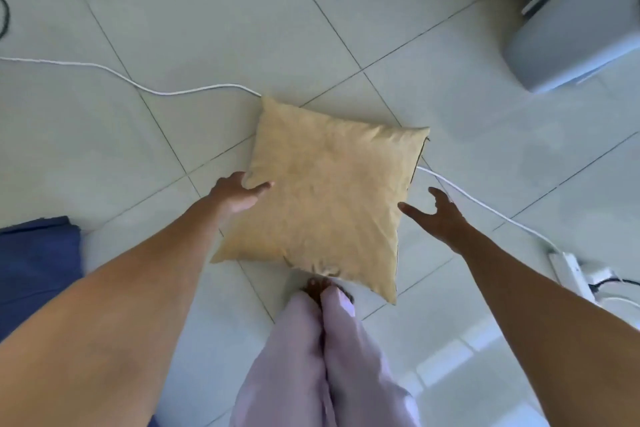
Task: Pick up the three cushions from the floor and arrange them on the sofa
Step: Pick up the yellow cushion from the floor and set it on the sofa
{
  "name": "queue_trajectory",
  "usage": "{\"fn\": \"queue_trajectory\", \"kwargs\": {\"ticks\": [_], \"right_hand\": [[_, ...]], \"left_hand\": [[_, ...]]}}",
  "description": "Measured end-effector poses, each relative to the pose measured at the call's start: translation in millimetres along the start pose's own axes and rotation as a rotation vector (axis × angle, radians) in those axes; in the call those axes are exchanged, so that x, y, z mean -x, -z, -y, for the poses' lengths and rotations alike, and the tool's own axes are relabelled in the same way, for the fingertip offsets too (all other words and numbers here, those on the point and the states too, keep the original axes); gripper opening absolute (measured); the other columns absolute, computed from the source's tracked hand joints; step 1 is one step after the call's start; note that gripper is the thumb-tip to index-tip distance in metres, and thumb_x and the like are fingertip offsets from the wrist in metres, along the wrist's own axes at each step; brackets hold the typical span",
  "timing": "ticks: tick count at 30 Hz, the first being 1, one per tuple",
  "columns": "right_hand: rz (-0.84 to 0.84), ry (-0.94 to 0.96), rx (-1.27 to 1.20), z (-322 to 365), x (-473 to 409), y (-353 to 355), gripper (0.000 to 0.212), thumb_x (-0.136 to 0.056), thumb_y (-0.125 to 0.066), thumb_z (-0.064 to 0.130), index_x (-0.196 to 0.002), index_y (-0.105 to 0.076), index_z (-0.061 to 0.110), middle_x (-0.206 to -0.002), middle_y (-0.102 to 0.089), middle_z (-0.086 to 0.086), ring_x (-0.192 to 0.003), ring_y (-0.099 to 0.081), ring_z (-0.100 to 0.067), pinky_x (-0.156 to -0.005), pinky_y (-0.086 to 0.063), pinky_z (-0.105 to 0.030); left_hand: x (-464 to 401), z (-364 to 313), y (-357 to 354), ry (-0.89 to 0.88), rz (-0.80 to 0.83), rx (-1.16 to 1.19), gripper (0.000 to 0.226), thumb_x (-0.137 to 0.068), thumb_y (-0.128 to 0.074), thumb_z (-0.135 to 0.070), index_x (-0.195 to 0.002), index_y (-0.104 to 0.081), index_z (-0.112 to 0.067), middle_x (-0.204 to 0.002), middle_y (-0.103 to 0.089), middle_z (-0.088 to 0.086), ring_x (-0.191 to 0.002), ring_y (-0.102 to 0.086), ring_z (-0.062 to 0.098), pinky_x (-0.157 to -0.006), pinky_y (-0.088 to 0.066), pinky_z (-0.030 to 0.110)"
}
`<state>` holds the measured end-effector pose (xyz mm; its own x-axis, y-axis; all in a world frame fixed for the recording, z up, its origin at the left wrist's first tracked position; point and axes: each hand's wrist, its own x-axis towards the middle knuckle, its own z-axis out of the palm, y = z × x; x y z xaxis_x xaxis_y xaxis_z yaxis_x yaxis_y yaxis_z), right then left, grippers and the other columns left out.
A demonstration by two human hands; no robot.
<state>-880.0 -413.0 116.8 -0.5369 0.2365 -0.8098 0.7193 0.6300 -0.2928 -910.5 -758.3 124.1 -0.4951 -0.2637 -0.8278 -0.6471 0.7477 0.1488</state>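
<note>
left hand (235,196) grips one tan cushion (325,201), right hand (440,218) alongside.

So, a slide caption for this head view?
Left hand grips the tan cushion on the floor; open right hand nears the opposite edge.

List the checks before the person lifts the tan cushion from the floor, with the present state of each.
1. Left hand grips the tan cushion: ok, thumb on top at its left edge.
2. Right hand grips it: not ok, open beside the right edge.
3. White cable free: not ok, it runs under the cushion.
4. Toes clear of the cushion: cannot tell, they sit at its near edge.
5. Place on the sofa free: cannot tell, only a grey furniture corner shows.
</note>
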Motion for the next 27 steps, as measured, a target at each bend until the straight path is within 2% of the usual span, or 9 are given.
{"fn": "queue_trajectory", "kwargs": {"ticks": [5,7,9,11,14,16,19,22,27], "right_hand": [[0.111,-0.102,-0.324,-29.9,-104.7,-46.9,0.113,-0.075,-0.069,0.058,-0.156,0.005,0.034,-0.166,-0.01,-0.001,-0.152,-0.016,-0.025,-0.119,-0.015,-0.049],[0.182,-0.121,-0.46,-40.3,-139.9,-60.4,0.117,-0.078,-0.071,0.05,-0.153,0.017,0.036,-0.166,-0.009,0.007,-0.152,-0.013,-0.018,-0.12,-0.007,-0.047],[0.249,-0.144,-0.582,-48.0,-161.1,-71.2,0.129,-0.071,-0.077,0.051,-0.151,0.023,0.038,-0.164,-0.014,0.012,-0.152,-0.014,-0.014,-0.121,-0.005,-0.043],[0.312,-0.168,-0.646,-54.0,-176.4,-78.9,0.147,-0.047,-0.088,0.058,-0.151,0.015,0.045,-0.16,-0.025,0.013,-0.148,-0.027,-0.017,-0.122,-0.015,-0.045],[0.365,-0.14,-0.744,-51.7,-179.3,-83.4,0.146,-0.023,-0.094,0.053,-0.15,-0.023,0.039,-0.141,-0.053,0.011,-0.125,-0.053,-0.014,-0.106,-0.044,-0.043],[0.345,-0.118,-0.793,-45.3,-169.8,-81.6,0.136,-0.024,-0.096,0.048,-0.144,-0.036,0.03,-0.133,-0.061,0.006,-0.118,-0.06,-0.016,-0.101,-0.048,-0.04],[0.327,-0.075,-0.801,-32.4,-145.4,-71.7,0.126,-0.031,-0.097,0.042,-0.143,-0.041,0.024,-0.131,-0.065,0.0,-0.117,-0.063,-0.022,-0.102,-0.049,-0.043],[0.314,-0.076,-0.796,-13.9,-102.7,-48.6,0.122,-0.031,-0.098,0.038,-0.14,-0.044,0.025,-0.129,-0.066,-0.002,-0.115,-0.065,-0.025,-0.101,-0.05,-0.045],[0.308,-0.007,-0.765,27.3,-16.4,8.6,0.12,-0.031,-0.099,0.035,-0.138,-0.047,0.023,-0.127,-0.068,-0.003,-0.114,-0.066,-0.026,-0.099,-0.051,-0.046]], "left_hand": [[-108.3,6.3,-39.0,0.015,-0.084,0.199,0.103,-0.074,-0.056,-0.076,-0.155,-0.022,-0.023,-0.162,-0.026,0.005,-0.146,-0.031,0.03,-0.114,-0.031,0.044],[-141.6,9.9,-53.5,0.029,-0.092,0.294,0.108,-0.071,-0.057,-0.078,-0.156,-0.02,-0.023,-0.161,-0.027,0.003,-0.146,-0.032,0.029,-0.114,-0.03,0.044],[-158.5,13.7,-65.7,0.038,-0.08,0.351,0.115,-0.061,-0.056,-0.085,-0.154,-0.027,-0.023,-0.156,-0.038,0.005,-0.14,-0.041,0.029,-0.11,-0.037,0.043],[-168.1,17.1,-75.3,0.045,-0.051,0.425,0.121,-0.045,-0.058,-0.091,-0.144,-0.042,-0.024,-0.142,-0.054,0.005,-0.125,-0.055,0.029,-0.1,-0.045,0.04],[-166.6,18.4,-76.9,0.075,0.007,0.541,0.131,-0.023,-0.06,-0.092,-0.133,-0.056,-0.022,-0.121,-0.066,0.006,-0.103,-0.064,0.029,-0.089,-0.05,0.037],[-156.4,15.6,-68.8,0.08,0.026,0.578,0.13,-0.021,-0.065,-0.089,-0.132,-0.059,-0.02,-0.118,-0.068,0.006,-0.101,-0.066,0.028,-0.09,-0.052,0.038],[-130.2,11.6,-54.6,0.068,0.05,0.608,0.128,-0.025,-0.069,-0.086,-0.134,-0.057,-0.02,-0.12,-0.066,0.004,-0.108,-0.064,0.027,-0.098,-0.05,0.041],[-86.5,14.5,-30.5,0.076,0.049,0.646,0.137,-0.017,-0.071,-0.087,-0.135,-0.056,-0.02,-0.127,-0.066,0.004,-0.114,-0.063,0.028,-0.102,-0.048,0.045],[14.0,11.0,34.6,0.021,0.032,0.731,0.127,-0.01,-0.075,-0.082,-0.122,-0.062,-0.023,-0.115,-0.069,0.002,-0.103,-0.067,0.024,-0.094,-0.052,0.04]]}}
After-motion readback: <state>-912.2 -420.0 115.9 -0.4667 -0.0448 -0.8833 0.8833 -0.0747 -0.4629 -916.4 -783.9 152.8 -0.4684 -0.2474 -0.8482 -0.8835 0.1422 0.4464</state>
